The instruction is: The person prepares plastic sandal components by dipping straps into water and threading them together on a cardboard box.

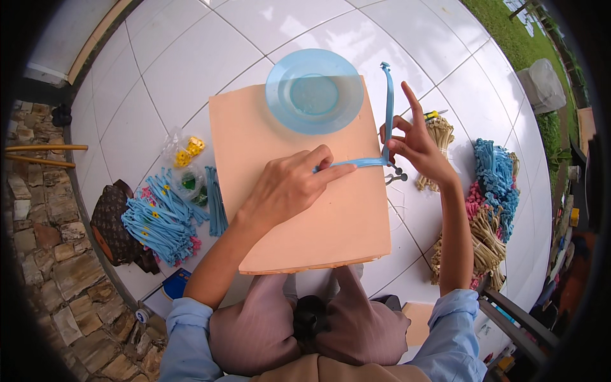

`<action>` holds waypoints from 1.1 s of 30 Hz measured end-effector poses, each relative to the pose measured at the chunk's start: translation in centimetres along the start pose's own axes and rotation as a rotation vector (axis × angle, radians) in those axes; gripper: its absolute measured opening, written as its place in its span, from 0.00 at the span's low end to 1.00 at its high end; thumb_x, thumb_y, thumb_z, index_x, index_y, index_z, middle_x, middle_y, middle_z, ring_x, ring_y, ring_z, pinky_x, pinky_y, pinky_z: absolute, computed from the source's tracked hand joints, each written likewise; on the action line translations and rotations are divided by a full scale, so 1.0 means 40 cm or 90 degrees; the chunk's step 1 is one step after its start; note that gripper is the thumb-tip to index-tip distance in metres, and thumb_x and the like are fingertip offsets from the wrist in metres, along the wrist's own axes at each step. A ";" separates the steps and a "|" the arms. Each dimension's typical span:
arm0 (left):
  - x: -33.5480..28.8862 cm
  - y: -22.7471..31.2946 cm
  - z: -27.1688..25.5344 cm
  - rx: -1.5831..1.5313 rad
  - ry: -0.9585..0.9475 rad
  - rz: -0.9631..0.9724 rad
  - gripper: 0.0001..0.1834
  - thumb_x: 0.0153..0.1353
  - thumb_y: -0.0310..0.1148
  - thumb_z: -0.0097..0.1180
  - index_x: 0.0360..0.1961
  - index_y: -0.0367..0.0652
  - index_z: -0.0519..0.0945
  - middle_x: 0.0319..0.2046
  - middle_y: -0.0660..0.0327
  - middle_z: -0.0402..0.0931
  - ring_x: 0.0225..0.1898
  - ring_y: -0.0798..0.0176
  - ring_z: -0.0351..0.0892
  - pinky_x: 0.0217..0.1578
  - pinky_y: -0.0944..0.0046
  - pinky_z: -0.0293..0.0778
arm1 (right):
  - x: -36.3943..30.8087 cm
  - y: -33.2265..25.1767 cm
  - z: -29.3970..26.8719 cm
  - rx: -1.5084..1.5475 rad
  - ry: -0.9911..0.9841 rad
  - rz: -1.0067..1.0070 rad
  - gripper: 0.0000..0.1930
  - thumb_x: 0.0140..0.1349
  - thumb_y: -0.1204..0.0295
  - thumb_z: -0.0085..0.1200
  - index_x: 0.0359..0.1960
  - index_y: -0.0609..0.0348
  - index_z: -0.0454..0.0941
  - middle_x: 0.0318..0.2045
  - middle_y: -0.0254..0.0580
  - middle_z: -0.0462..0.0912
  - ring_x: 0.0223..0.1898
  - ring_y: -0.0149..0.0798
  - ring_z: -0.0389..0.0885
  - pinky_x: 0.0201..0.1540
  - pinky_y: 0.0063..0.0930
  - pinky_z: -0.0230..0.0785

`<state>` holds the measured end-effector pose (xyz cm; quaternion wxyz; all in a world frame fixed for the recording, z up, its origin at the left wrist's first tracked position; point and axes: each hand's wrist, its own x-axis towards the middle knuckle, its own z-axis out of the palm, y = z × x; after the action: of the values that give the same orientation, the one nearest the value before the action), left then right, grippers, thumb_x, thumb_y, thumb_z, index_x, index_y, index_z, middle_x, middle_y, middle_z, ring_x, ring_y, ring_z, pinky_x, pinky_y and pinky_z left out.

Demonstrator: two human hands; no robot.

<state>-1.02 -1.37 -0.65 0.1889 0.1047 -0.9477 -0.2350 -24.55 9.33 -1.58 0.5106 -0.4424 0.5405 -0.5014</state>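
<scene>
My left hand (286, 184) is over the middle of a peach-coloured board (318, 232) lying across my lap. Its fingers are closed on one end of a narrow light-blue fabric strip (369, 162). The strip runs level to my right hand (417, 143), where it bends and stands upright, its far tip slightly knotted. My right thumb and fingers pinch it at the bend, while the index finger points up. A translucent blue plate (277, 95) rests on the board's far end. Dark-handled scissors (397, 175), partly hidden, are just below my right hand.
On the left are blue strips with yellow pieces (159, 219), a bag of yellow pieces (189, 151) and a brown patterned bag (111, 219). Beige bundles (439, 143), a yellow-handled tool (435, 115) and blue bundles (493, 172) are on the white tiles (191, 38) at right.
</scene>
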 end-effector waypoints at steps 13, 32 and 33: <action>0.006 0.010 -0.005 -0.017 0.000 -0.009 0.19 0.45 0.28 0.60 0.43 0.51 0.81 0.35 0.64 0.74 0.31 0.62 0.79 0.29 0.63 0.76 | 0.002 0.002 0.027 -0.071 0.082 0.021 0.41 0.61 0.75 0.51 0.68 0.49 0.34 0.34 0.40 0.71 0.25 0.27 0.71 0.31 0.20 0.68; 0.000 0.007 -0.002 0.000 -0.008 -0.013 0.18 0.47 0.32 0.58 0.43 0.51 0.80 0.37 0.65 0.72 0.33 0.61 0.78 0.33 0.60 0.76 | 0.164 -0.108 0.139 -0.820 0.071 -0.384 0.14 0.52 0.70 0.59 0.42 0.43 0.78 0.56 0.38 0.64 0.57 0.49 0.59 0.57 0.46 0.55; -0.001 0.007 -0.002 -0.004 -0.004 -0.011 0.18 0.46 0.32 0.58 0.43 0.51 0.80 0.36 0.65 0.72 0.33 0.61 0.78 0.33 0.61 0.76 | 0.173 -0.108 0.141 -0.840 0.049 -0.376 0.16 0.50 0.71 0.60 0.43 0.41 0.78 0.56 0.37 0.64 0.58 0.50 0.59 0.58 0.46 0.55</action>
<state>-0.97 -1.15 -0.48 0.1841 0.1112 -0.9466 -0.2400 -19.66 1.52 2.09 -0.0384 -0.7681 0.6061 -0.2030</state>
